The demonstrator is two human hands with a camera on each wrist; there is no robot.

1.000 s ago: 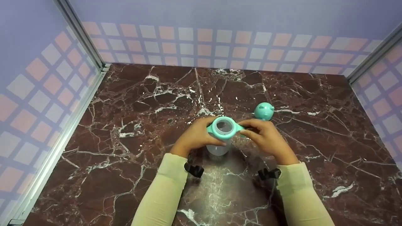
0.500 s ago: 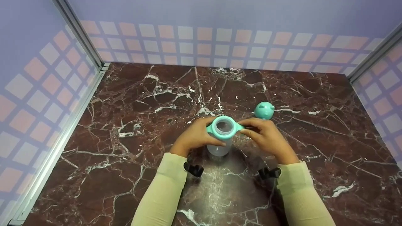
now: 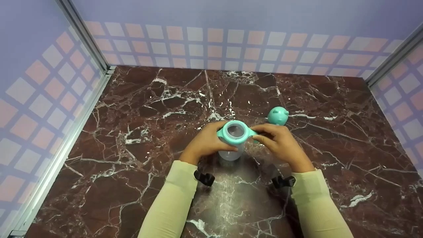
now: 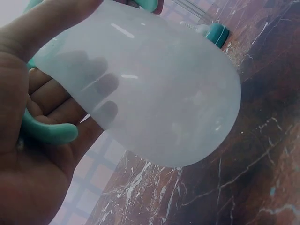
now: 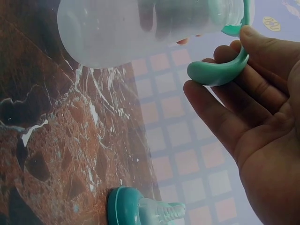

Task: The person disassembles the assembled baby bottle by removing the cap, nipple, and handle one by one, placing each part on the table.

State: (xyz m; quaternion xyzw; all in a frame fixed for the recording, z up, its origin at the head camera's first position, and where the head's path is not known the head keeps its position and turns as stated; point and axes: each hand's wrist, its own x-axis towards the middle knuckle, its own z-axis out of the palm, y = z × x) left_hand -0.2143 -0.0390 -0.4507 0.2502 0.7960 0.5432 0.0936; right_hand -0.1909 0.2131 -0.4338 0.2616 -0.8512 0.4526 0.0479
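Observation:
A translucent baby bottle (image 3: 231,152) with a teal ring (image 3: 235,140) and two side handles is held with its open mouth facing up. My left hand (image 3: 206,140) wraps round the bottle's upper part, the thumb in front and the fingers behind, showing through the frosted wall in the left wrist view. At the other side, my right hand (image 3: 277,143) pinches the ring's curved handle (image 5: 218,72) between thumb and fingers. The bottle's rounded base (image 4: 215,117) points down toward the table.
Just beyond my right hand a teal ball-shaped piece (image 3: 278,116) with ear-like bumps sits on the brown marble table (image 3: 132,185). In the right wrist view a teal collar (image 5: 124,206) carries a clear ribbed tip. Tiled wall panels (image 3: 214,46) enclose the back and sides.
The bottle and its teal ring have shifted slightly away from me, its base moving a little up in the head view. Both hands keep their hold.

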